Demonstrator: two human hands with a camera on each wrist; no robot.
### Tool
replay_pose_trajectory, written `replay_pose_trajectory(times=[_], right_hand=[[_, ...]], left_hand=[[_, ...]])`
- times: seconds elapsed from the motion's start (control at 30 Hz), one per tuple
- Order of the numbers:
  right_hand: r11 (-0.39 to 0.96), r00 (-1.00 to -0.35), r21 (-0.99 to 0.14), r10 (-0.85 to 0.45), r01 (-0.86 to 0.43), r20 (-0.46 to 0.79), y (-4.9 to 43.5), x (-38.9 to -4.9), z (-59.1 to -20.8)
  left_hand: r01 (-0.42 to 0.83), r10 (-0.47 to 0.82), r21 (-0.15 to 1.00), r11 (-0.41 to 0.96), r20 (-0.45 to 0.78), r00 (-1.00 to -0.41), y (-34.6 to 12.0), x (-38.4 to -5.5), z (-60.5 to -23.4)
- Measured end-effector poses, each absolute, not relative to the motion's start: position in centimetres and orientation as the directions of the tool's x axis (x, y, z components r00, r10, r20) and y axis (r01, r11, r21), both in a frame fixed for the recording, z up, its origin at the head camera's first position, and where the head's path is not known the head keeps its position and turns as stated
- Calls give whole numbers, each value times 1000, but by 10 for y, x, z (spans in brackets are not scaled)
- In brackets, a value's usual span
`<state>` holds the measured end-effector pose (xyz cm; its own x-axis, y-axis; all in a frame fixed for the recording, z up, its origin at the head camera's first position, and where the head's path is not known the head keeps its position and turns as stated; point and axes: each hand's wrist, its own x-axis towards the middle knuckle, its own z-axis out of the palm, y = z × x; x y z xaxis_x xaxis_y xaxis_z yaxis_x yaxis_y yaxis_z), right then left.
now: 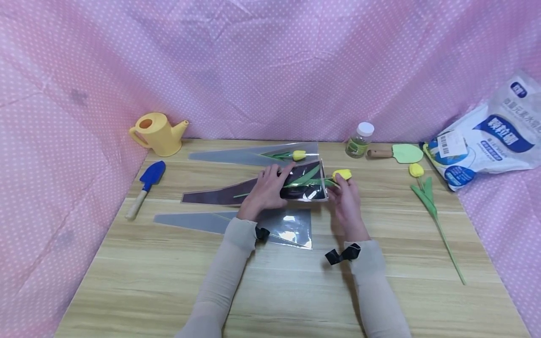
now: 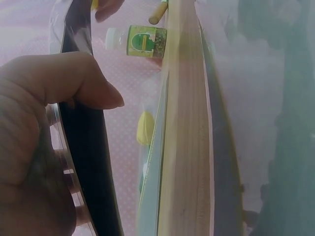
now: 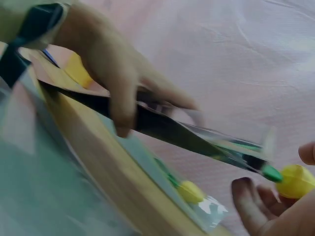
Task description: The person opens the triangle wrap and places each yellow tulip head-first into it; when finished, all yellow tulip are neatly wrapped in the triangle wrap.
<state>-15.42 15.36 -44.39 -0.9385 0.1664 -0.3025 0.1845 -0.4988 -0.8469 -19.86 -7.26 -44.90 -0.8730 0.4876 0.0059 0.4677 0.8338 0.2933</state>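
Observation:
My left hand grips a dark, clear-fronted flower sleeve across its middle. In the right wrist view its thumb lies under the sleeve and its fingers over the top. A yellow artificial tulip has its stem and leaves inside the sleeve, with the bloom outside the wide end. My right hand pinches this tulip just by the bloom. The left wrist view shows the sleeve lifted off the table, the left thumb across it.
Behind lies a sleeve with a yellow tulip; in front, another sleeve. A loose tulip lies right. Around them are a yellow watering can, blue trowel, jar, green trowel and white bag.

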Motion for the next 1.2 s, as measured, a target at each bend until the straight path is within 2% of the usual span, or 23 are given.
replay_pose_trajectory(times=[0.1, 0.47, 0.8, 1.2], right_hand=[[-463, -953, -869, 141, 175, -267, 164, -153, -440], [-459, -976, -882, 123, 105, -179, 177, -152, -433], [-260, -971, -961, 187, 97, -148, 171, -153, -434], [-139, -979, -987, 174, 86, -110, 163, -152, -440]], left_hand=[[465, 484, 287, 838, 6, -875, -73, -199, -449], [475, 494, 303, 826, 16, -869, -74, -197, -448], [480, 499, 302, 824, 17, -867, -73, -197, -447], [467, 484, 295, 833, 18, -875, -72, -197, -445]])
